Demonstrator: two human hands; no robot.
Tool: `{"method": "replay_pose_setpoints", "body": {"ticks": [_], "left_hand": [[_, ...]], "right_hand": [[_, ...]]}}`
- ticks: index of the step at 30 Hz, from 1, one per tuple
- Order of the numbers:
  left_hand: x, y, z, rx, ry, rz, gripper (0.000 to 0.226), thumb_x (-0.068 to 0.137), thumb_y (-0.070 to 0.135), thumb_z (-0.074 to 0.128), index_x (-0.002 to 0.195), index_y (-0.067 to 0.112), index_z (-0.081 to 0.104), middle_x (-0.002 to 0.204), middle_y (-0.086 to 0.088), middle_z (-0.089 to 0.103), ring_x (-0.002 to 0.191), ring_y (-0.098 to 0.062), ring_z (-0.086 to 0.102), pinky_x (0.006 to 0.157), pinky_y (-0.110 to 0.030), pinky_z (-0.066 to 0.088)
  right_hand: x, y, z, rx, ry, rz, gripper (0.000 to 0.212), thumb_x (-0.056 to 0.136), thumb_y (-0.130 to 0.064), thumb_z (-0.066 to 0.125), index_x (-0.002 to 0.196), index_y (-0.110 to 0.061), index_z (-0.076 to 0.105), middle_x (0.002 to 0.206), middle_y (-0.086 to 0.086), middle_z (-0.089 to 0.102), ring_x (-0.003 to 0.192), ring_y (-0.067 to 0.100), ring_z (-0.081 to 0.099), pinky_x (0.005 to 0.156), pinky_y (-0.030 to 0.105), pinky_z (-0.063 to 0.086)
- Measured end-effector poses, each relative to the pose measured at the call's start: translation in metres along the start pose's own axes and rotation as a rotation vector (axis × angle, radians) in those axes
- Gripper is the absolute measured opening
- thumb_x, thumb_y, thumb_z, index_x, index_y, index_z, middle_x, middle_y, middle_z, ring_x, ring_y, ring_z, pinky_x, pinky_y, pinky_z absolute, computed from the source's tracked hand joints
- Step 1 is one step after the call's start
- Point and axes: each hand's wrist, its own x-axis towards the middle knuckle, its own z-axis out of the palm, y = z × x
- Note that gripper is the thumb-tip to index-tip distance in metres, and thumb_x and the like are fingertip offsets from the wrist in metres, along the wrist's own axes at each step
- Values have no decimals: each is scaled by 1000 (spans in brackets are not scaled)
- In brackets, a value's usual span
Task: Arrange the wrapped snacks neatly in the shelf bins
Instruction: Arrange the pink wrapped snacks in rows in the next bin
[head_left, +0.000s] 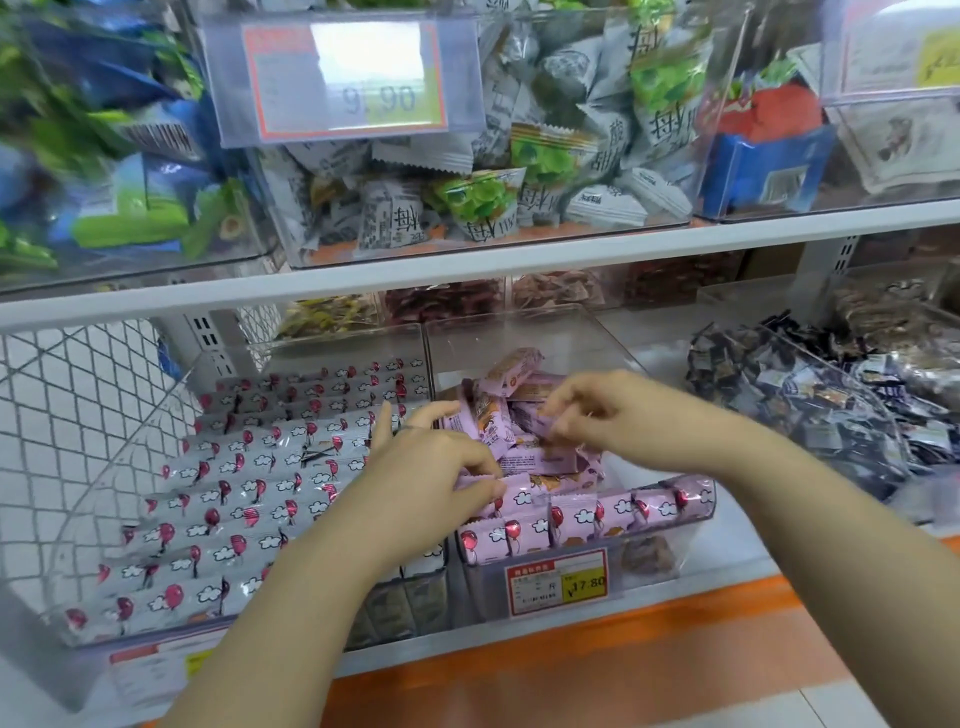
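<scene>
Both hands are in the middle bin (540, 332), the clear one at the front edge of the lower shelf (597, 654). The left hand (436, 467) sits at the bin's left wall, fingers curled, thumb and fingertips clamped on the edge of one of the pink snacks (524, 462). The right hand (602, 410) is just behind and to the right, above the heap, its fingers bunched together and pinching another pink packet at the tips, though it is a little blurred. Between and under the hands the pink snacks lie loose, long axes pointing every way, some tipped up toward the bin's back wall. Against the bin's front wall it is tidier: a front row (571, 519) of pink packets stands side by side, long axes upright, running from the left corner to the right corner. Below it a price tag (558, 582) reads 17.80. In the left bin (156, 395), touching the middle one, white balloon packets (249, 493) lie in neat rows, long axes left to right, stepped from front to back. To the right is a pile of dark wrapped sweets (810, 400). Above, the upper shelf (467, 270) carries a bin of grey and green packets (519, 166) with a 9.90 label (348, 78).
</scene>
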Motion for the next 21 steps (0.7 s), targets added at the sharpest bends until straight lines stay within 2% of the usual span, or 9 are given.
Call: {"method": "replay_pose_setpoints", "body": {"ticks": [2,5,8,11,13,18,21], "left_hand": [[1,-1,1,4,2,7,20,90,42,53,71,40,58,101,19,64,139,-1,12,114,-47,-13],[2,-2,2,-4,8,6,22,90,41,53,69,39,56,102,19,63,138,-1,12,115,-46,-12],[2,0,3,1,9,1,18,90,41,53,74,37,60,105,18,63,138,-1,12,115,-46,-11],[2,0,2,4,6,0,16,91,40,53,83,33,66,113,17,61,139,-1,10,115,-45,-12],[1,0,2,-6,4,1,17,91,41,53,84,33,66,115,16,60,139,0,10,115,-45,-13],[1,-1,1,-21,1,0,17,91,41,52,83,33,66,117,14,60,139,0,9,115,-44,-13],[1,0,1,-19,-1,-2,17,91,40,53,84,33,66,117,16,59,139,-1,11,114,-44,-12]], "right_hand": [[9,11,-12,-106,73,35,24,90,-22,58,114,-15,60,103,0,68,91,18,64,89,36,50],[25,21,-7,-336,81,73,44,85,-26,65,125,-10,53,118,9,63,105,24,59,93,35,46],[38,20,5,-435,39,88,53,82,-34,69,124,-8,52,116,12,63,106,27,58,85,30,46],[48,22,11,-427,34,151,48,80,-42,69,109,-6,56,105,12,65,95,28,59,71,29,44],[53,23,14,-458,54,180,45,82,-42,66,103,-4,59,102,13,66,92,29,60,68,29,43],[42,12,0,-435,224,184,33,79,-33,64,99,-7,67,97,11,69,90,27,62,76,32,52],[12,4,-18,-313,379,133,25,78,-27,65,99,-14,68,92,4,68,86,22,62,72,26,48]]}}
